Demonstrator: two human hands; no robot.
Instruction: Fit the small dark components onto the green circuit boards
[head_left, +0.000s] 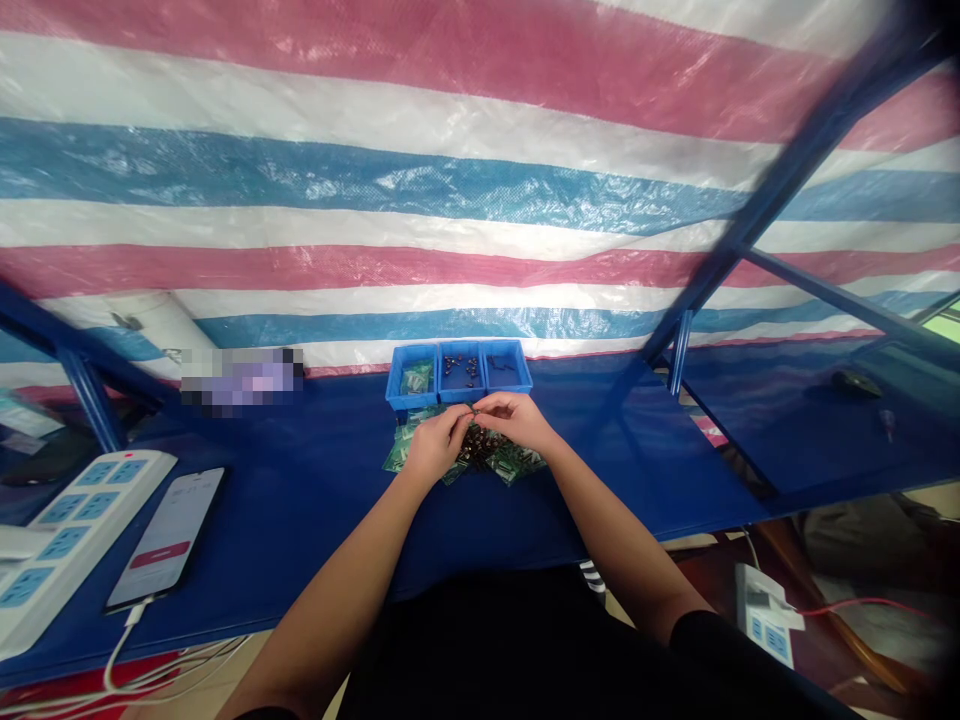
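Observation:
My left hand [437, 443] and my right hand [516, 420] meet fingertip to fingertip just in front of the blue bins. Both are closed in a pinch around something too small to make out. Beneath them lies a heap of small dark brown, metallic-looking parts [478, 446]. Small clear packets with a green tint [509, 461] lie around this heap, partly hidden by my hands. The left blue bin [391, 377] contains similar greenish packets. Several small dark parts sit in the middle blue bin [461, 348], and a few thin dark pieces lie in the right blue bin [525, 366].
On the left of the blue table [315, 520] are a white power strip [82, 540] and a phone [166, 540] with a charging cable. Blue metal posts [679, 355] rise at both sides. A striped sheet [450, 180] hangs behind. Another power strip [765, 615] is at lower right.

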